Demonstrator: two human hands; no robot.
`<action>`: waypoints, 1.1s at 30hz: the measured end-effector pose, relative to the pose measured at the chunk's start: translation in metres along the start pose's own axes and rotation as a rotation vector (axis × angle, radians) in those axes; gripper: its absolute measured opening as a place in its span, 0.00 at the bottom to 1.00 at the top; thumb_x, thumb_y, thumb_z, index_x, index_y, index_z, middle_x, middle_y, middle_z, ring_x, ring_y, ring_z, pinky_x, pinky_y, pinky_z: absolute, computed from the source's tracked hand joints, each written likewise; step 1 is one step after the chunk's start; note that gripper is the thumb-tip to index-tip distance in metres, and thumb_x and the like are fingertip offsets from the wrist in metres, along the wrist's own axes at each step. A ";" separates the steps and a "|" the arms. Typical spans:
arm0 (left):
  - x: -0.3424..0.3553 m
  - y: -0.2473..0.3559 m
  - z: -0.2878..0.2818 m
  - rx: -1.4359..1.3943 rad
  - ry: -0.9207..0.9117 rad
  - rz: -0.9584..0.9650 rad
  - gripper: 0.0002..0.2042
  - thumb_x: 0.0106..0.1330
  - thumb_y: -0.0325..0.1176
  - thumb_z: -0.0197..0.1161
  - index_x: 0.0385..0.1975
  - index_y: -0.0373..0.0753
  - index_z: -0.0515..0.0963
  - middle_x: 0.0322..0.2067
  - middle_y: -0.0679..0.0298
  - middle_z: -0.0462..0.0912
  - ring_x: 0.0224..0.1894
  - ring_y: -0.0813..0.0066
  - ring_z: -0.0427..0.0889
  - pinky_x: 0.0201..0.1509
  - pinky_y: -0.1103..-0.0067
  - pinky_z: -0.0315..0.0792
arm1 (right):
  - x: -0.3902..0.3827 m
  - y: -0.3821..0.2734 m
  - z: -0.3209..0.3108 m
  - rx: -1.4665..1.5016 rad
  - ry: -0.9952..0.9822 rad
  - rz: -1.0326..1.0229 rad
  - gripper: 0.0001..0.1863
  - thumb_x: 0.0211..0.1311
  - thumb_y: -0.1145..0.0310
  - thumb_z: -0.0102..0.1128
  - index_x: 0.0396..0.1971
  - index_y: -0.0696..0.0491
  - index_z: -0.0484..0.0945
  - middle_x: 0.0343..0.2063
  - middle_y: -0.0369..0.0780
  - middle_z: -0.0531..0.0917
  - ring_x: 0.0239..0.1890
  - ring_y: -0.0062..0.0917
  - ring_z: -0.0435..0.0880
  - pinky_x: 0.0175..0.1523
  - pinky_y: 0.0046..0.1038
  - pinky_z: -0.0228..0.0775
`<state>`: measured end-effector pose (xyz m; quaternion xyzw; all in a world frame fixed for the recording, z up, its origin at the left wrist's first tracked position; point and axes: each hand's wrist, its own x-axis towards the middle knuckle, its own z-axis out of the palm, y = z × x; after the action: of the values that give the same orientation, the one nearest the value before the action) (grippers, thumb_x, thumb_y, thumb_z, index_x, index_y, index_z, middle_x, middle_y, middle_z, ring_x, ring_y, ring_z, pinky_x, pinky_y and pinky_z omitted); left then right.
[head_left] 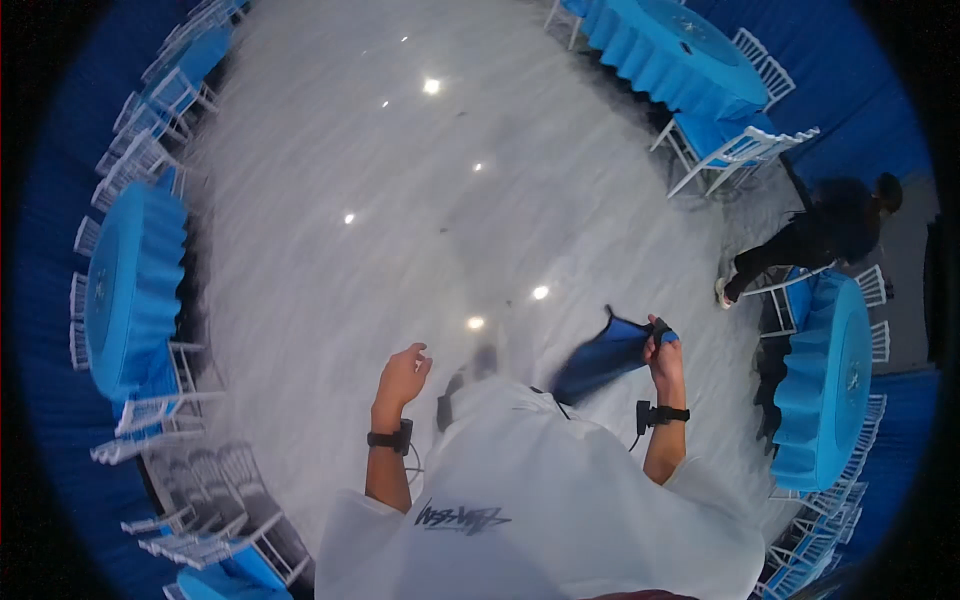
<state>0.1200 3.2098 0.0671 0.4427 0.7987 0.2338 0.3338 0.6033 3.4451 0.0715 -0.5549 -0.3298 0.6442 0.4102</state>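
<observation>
My right hand (pixel 665 355) is closed around the gathered end of a dark blue cloth (pixel 602 362) with black edging. It hangs to the left of that hand, its lower part smeared by motion. I cannot make out whether it is a flat cloth or a bag. My left hand (pixel 403 374) is held out in front of me over the floor, holding nothing, with its fingers loosely bent and apart. Each wrist wears a black strap with a small device.
Round tables with blue cloths line both sides: a left table (pixel 135 290), a right table (pixel 822 385) and a far right table (pixel 680 50). White chairs (pixel 735 150) stand around them. A person in dark clothes (pixel 835 225) is at the right. The pale floor (pixel 400 180) reflects lights.
</observation>
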 end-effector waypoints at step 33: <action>0.638 0.051 -0.222 -0.152 0.086 -0.170 0.16 0.67 0.32 0.65 0.52 0.32 0.82 0.34 0.54 0.89 0.33 0.70 0.87 0.41 0.74 0.79 | 0.590 -0.211 0.515 -0.121 -0.094 -0.315 0.18 0.74 0.76 0.39 0.54 0.56 0.78 0.24 0.38 0.82 0.24 0.21 0.81 0.30 0.26 0.76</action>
<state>-0.2617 3.7686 0.0416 0.3364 0.8269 0.2835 0.3503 0.1017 4.0824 0.0812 -0.4894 -0.4696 0.5760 0.4563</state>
